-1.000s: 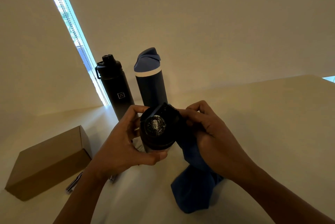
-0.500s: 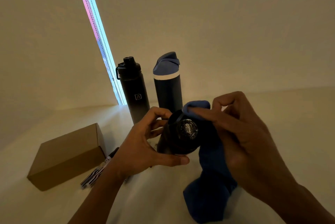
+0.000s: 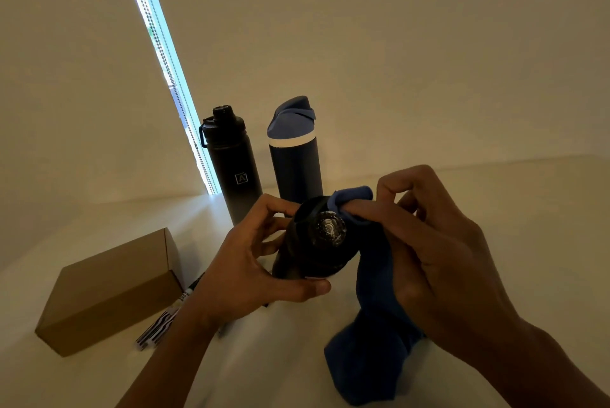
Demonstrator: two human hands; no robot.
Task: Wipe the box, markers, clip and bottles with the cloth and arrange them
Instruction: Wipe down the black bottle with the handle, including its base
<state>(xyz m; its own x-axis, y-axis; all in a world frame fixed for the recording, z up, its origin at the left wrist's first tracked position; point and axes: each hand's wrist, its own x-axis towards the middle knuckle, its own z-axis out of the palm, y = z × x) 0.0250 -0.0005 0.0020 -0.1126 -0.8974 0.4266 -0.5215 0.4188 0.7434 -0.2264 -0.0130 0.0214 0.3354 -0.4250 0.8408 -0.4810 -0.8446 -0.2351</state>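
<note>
Mid-wipe here: left hand [image 3: 241, 269] curls round the dark cylindrical bottle [image 3: 317, 242] at frame centre, right hand [image 3: 439, 259] pinches the soft blue cloth [image 3: 373, 358] onto its cap. Next move's probably rubbing round the cap, then the body.

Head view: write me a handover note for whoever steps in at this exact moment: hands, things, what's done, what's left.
Left hand: grips the dark bottle, tilted, one end toward the camera.
Right hand: holds the blue cloth, a finger pressing it on that bottle's rim.
Black bottle and blue-lidded bottle stand upright at the back. Cardboard box lies left, markers beside it, partly behind the left arm. Clip not visible.
Done: wiping this bottle is under way; the others cannot be judged.
Left: finish it, set it down, arrange.
</note>
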